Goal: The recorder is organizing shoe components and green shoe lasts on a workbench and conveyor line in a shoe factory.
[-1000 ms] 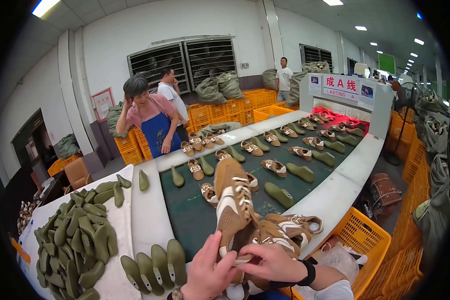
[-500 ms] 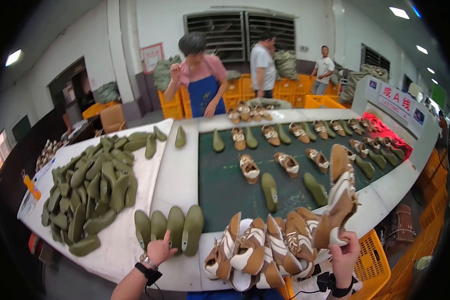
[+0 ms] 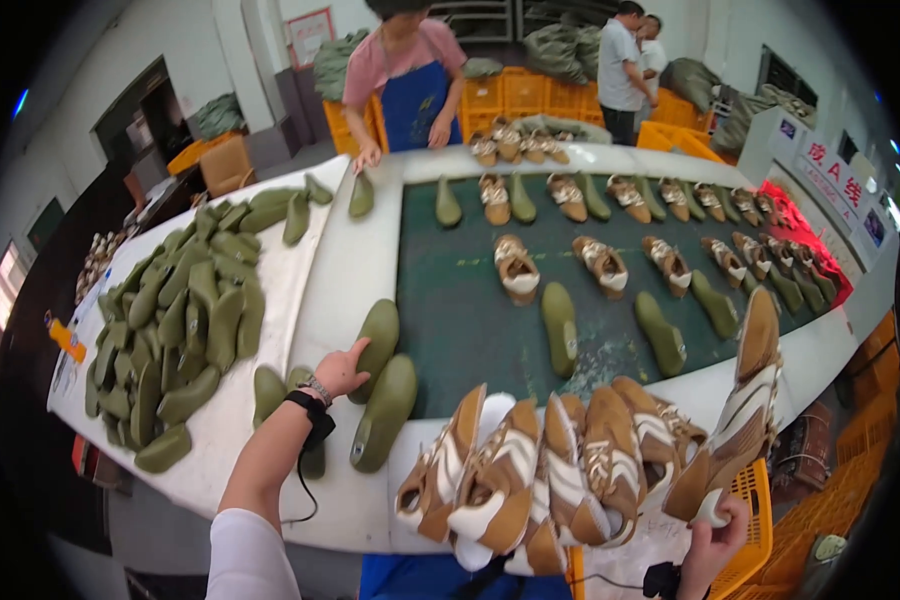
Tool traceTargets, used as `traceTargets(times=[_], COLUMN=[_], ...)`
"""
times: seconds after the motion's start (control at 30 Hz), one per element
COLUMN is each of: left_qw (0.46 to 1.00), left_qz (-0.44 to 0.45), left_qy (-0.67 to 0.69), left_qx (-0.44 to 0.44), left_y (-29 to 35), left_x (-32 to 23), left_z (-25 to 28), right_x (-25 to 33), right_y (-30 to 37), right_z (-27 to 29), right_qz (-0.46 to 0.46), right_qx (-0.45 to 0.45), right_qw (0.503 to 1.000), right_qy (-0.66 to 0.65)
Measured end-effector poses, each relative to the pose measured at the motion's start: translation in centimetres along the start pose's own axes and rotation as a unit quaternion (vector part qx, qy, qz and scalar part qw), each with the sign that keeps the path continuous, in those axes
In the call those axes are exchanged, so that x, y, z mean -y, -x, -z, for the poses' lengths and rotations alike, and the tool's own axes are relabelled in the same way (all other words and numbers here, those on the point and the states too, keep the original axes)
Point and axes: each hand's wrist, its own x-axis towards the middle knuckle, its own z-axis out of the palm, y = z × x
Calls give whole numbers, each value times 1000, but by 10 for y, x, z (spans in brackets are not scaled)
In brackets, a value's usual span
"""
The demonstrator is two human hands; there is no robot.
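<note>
Gripping an olive shoe last (image 3: 380, 328) near its lower end with the left hand (image 3: 338, 372), over the white worktop (image 3: 335, 280), left of the green belt (image 3: 450, 300). Clamping a brown-and-white shoe (image 3: 740, 425) by the heel in the right hand (image 3: 720, 545), toe up, beside similar shoes (image 3: 498, 465). Noted on a white sign (image 3: 832, 175), far right: large red characters above smaller red lettering (tilted in view). Also seen: red-framed wall notice (image 3: 311, 36), too small to read.

Yep, we're in a shoe factory, shoes (image 3: 600, 263) on a conveyor (image 3: 610, 335) at our view's 3 o'clock, heaped lasts (image 3: 202, 285) at 9.
</note>
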Motion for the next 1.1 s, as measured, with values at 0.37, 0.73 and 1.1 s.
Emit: traceTargets(times=[0.37,0.73,1.1], left_qw=[981,990,974], left_qz=[42,-72,-206], left_qy=[81,48,76], left_qx=[170,115,-52], left_y=[-139,-160,-92], left_x=[-112,-151,-162], left_z=[-20,-48,63], right_x=[43,16,44], right_y=[-8,-17,-26], right_z=[-8,-31,-36], right_qz=[13,-15,22], right_qx=[75,105,150], right_qw=[984,983,985], right_qy=[161,150,78])
